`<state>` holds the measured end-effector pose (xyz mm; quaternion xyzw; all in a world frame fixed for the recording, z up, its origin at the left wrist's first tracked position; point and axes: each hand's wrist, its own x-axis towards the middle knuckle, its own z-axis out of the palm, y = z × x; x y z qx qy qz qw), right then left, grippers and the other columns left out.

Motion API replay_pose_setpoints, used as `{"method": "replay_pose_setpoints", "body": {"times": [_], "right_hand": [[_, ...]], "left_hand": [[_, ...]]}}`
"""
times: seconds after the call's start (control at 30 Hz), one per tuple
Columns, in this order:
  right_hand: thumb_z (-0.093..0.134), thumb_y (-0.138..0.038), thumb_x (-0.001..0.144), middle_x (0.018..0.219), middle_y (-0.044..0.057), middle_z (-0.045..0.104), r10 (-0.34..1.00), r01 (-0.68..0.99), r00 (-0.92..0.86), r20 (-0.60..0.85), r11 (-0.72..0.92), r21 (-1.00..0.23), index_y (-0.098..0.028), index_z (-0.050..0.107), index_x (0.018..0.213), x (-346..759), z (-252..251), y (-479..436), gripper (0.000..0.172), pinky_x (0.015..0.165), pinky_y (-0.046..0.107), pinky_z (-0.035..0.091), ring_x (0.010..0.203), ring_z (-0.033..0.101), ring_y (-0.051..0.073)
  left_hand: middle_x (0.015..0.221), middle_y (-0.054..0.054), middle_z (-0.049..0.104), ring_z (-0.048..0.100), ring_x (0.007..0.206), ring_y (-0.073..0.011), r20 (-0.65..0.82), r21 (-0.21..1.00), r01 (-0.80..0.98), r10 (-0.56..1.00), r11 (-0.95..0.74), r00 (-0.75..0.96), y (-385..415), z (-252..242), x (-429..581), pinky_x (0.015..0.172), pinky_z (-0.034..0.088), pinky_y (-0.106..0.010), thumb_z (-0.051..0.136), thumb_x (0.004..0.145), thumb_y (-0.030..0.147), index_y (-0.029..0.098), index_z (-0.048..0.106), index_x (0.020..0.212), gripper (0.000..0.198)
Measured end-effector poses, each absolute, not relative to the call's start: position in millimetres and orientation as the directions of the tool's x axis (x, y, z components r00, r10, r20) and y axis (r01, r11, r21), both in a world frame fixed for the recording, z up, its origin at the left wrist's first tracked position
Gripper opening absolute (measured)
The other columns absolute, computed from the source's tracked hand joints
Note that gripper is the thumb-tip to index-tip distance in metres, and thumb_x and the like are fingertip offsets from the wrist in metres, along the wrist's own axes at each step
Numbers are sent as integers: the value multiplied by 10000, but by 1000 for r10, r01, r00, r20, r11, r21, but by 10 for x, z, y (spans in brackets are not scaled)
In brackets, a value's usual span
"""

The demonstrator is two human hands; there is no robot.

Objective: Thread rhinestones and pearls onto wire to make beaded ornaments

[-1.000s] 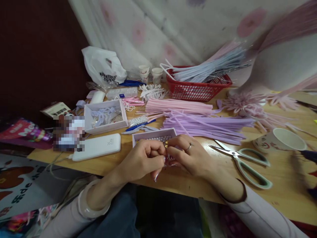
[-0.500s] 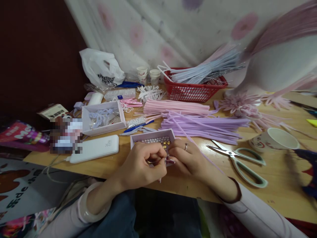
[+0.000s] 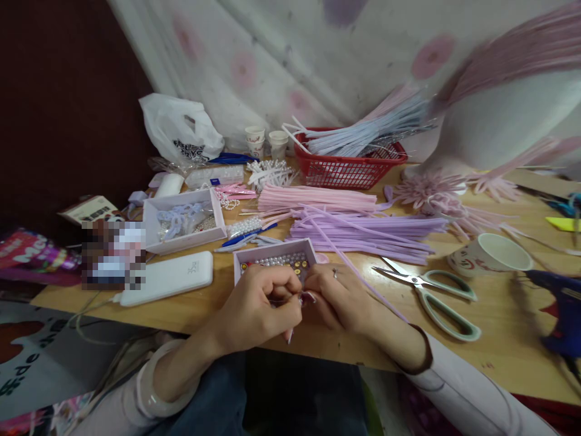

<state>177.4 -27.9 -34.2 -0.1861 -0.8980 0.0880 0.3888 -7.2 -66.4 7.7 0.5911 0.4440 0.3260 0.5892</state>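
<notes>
Head view, with the clock read from the meeting fingertips: toward ten o'clock a white power bank (image 3: 167,278) lies flat on the table (image 3: 454,369), and beyond it an open box of lilac twists (image 3: 149,237). The left hand (image 3: 261,306) is curled, thumb and forefinger pinched together on a small glinting piece (image 3: 307,298), mostly hidden and too small to identify. That piece sits at the centre, above the near edge of a bead box (image 3: 272,249) spreading toward eleven. The right hand (image 3: 345,300) has its fingers bent in against the same spot; whether they grip anything I cannot tell. Around one o'clock lies a purple stem bundle (image 3: 363,235), with a loose stem (image 3: 363,278) slanting down to the right wrist; at three, the scissors (image 3: 417,280) lie open, blade tips toward the right hand. Likeliest trouble: the piece slipping out, because so little of it is held, and vanishing among the beads. A knuckle could also jog the box and spill them, a sleeve could drag the loose stem, or the hand could brush the blades. Compared with a second ago, the right hand overlaps the bead box less, so more gold beads show; the loose stem is now visible down to the wrist.
</notes>
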Motion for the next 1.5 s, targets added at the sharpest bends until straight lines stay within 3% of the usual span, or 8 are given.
{"method": "replay_pose_setpoints", "body": {"times": [0.2, 0.33, 0.53, 0.93, 1.13, 1.2, 1.33, 1.5], "right_hand": [[434, -158, 934, 521, -57, 445, 548, 327, -593, 590, 833, -446, -234, 387, 685, 1758, -289, -327, 265, 469, 253, 269, 446, 384, 108], [385, -189, 960, 621, -19, 519, 540, 241, -569, 620, 831, -502, -224, 450, 748, 1786, -299, -269, 225, 530, 270, 347, 537, 466, 134], [451, -270, 961, 911, 82, 633, 316, 266, -529, 788, 943, -199, -200, 527, 1104, 1820, -289, -159, 177, 756, 425, 493, 830, 588, 241], [510, -263, 1008, 789, 44, 641, 113, 258, -523, 845, 966, 31, -193, 546, 923, 1766, -288, -163, 116, 743, 408, 511, 759, 565, 202], [433, -213, 1003, 664, -5, 558, 246, 212, -522, 817, 965, -155, -229, 472, 873, 1753, -338, -213, 137, 677, 380, 460, 630, 491, 181], [446, -182, 974, 652, -22, 519, 366, 189, -521, 771, 930, -315, -234, 443, 824, 1744, -350, -256, 159, 697, 386, 443, 601, 452, 166], [424, -159, 989, 594, -47, 430, 578, 138, -502, 644, 788, -600, -227, 403, 699, 1718, -346, -322, 298, 737, 370, 429, 583, 430, 144], [283, -357, 1043, 654, -8, 550, 558, 98, -446, 700, 808, -581, -229, 503, 794, 1744, -373, -251, 356, 791, 435, 420, 606, 499, 173]], "left_hand": [[442, 38, 569, 516, 394, -84, -38, 973, 223, 913, -58, 405, -672, 78, -63, 418, 362, -172, 538, 737, 161, 187, 497, 618, 129], [422, 55, 551, 503, 378, -84, -99, 989, 138, 907, 46, 409, -645, 60, -30, 434, 398, -188, 546, 716, 174, 196, 482, 630, 109], [381, 97, 504, 450, 336, -66, -129, 975, -111, 898, 192, 420, -585, 9, -65, 461, 477, -208, 565, 748, 208, 192, 498, 670, 104], [380, 91, 512, 450, 327, -70, -132, 946, -187, 842, 265, 524, -598, -5, -60, 435, 502, -211, 556, 754, 175, 185, 526, 664, 95], [395, 79, 519, 463, 344, -82, -88, 994, -13, 873, 108, 479, -640, 46, -44, 430, 450, -207, 536, 738, 187, 199, 498, 661, 87], [425, 56, 545, 483, 379, -81, 80, 972, 168, 902, -166, 425, -662, 58, -40, 432, 386, -188, 520, 744, 137, 188, 508, 635, 122], [482, 28, 557, 480, 457, -70, 518, 639, 416, 762, -647, 389, -686, 61, -30, 499, 357, -197, 515, 744, 59, 160, 520, 572, 200], [469, 36, 599, 520, 414, -74, 148, 929, 253, 898, -270, 415, -677, 89, -46, 440, 370, -167, 527, 776, 115, 166, 556, 657, 132]]}}
